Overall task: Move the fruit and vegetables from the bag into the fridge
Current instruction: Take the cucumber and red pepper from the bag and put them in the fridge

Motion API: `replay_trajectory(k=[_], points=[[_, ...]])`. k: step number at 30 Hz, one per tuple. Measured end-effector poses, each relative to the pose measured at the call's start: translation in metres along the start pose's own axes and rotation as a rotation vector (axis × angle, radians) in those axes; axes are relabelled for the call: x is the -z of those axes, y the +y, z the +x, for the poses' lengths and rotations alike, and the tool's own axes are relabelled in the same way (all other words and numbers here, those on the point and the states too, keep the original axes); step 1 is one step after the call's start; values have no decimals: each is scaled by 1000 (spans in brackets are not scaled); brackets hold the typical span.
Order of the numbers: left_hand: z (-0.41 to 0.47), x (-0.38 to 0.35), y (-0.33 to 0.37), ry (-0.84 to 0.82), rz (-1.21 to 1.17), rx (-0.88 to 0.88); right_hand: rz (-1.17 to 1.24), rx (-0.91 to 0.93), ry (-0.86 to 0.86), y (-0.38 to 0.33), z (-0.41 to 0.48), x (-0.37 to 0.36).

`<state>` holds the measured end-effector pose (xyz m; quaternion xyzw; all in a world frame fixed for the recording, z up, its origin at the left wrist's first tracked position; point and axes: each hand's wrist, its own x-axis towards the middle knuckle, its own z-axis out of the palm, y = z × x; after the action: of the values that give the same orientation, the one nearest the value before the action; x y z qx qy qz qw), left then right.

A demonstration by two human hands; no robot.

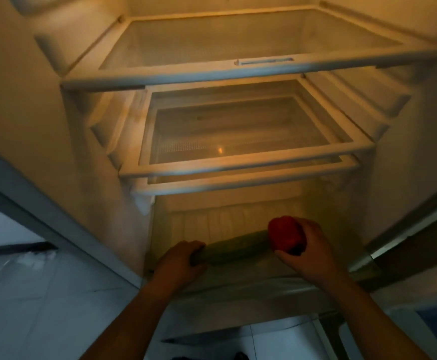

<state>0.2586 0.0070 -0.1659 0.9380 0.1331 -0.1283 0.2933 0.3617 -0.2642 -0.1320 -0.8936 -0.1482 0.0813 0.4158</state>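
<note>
The fridge stands open before me, lit yellow inside. My left hand (179, 262) grips the near end of a long green cucumber (234, 248), which lies across the bottom compartment (212, 222). My right hand (307, 252) holds a red bell pepper (285, 233) just above the cucumber's far end. The bag is out of view.
Above the bottom compartment sit three glass shelves: a top shelf (238, 71), a middle shelf (238, 162) and a lower shelf (238, 183). The fridge's left wall (30, 113) and right door frame (407, 229) flank my arms. Tiled floor (43, 294) lies at the lower left.
</note>
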Motion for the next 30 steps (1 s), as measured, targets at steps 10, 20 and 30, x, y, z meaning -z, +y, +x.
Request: replay_trajectory(k=[10,20,30], points=[[53,12,21,190,175,-198,-137,-24,-21,0,-1,-6],[43,-9,-7,234,141,-236,-135,-52,-42,0,0,-6],[66,-2,-7,223,130,-149,-80,-73,-70,-3,0,-6]])
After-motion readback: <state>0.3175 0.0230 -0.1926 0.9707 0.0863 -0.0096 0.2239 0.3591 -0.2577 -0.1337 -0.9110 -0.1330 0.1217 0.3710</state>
